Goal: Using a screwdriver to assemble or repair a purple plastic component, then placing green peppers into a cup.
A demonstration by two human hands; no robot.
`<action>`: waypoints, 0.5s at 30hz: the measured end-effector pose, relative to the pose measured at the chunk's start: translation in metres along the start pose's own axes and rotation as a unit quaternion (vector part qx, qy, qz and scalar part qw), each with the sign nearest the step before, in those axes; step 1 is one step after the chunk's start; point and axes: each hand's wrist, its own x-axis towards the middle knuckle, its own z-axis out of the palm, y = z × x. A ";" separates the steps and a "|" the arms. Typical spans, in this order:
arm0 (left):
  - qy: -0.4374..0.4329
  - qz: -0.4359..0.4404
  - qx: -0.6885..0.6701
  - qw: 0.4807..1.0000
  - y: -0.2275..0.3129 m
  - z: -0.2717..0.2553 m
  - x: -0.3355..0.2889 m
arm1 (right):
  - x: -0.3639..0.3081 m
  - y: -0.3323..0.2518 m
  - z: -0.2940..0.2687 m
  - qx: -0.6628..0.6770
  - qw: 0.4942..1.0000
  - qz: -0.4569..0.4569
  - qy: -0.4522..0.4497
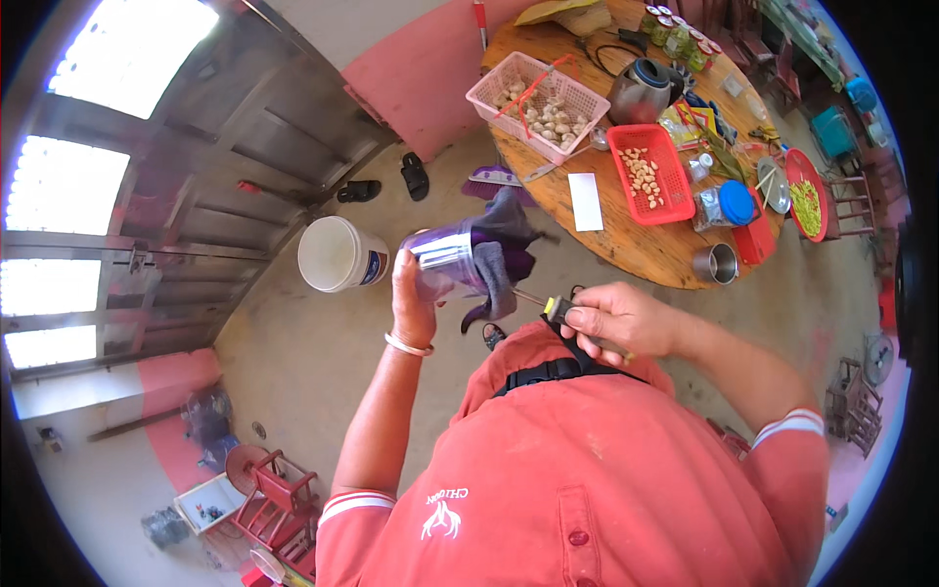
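In the head view, we see the left hand point(412, 303) holding up a see-through, purple-tinted container point(440, 256) in front of the body, over the open floor between the door on the left and the table on the right. Its thumb presses along the container's left side, with the other fingers hidden behind, so we cannot tell exactly how they are placed. A dark grey, cloth-like piece point(499, 269) sits at the container's right end, its loose flaps hanging out. The right hand point(623, 321), nearer and to the right, has its fingers curled around a black-and-yellow screwdriver point(558, 310), thumb laid along the handle, the shaft aimed left at the dark piece. We judge the work to be partway: both hands have their grips and the tool is brought up close, while container and dark piece are together, not yet parted. Whether the tip touches anything is hard to say, since the flaps hide it. Farther left on the floor stands a white bucket point(370, 245). To the far right, the round wooden table point(626, 249) bears a pink basket point(528, 137) of pale bulbs point(553, 122) and a red tray point(670, 171) of cloves point(643, 178), both apart from the hands.
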 end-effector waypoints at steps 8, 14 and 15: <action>-0.019 -0.015 0.058 0.998 0.004 -0.001 -0.004 | -0.009 -0.003 0.007 -0.303 0.934 -0.123 0.144; -0.032 -0.151 0.186 0.970 0.008 -0.007 0.007 | -0.009 0.017 0.005 -0.356 0.923 -0.099 0.108; -0.034 -0.150 0.186 0.970 0.008 -0.003 0.008 | -0.008 0.017 0.005 -0.350 0.923 -0.094 0.126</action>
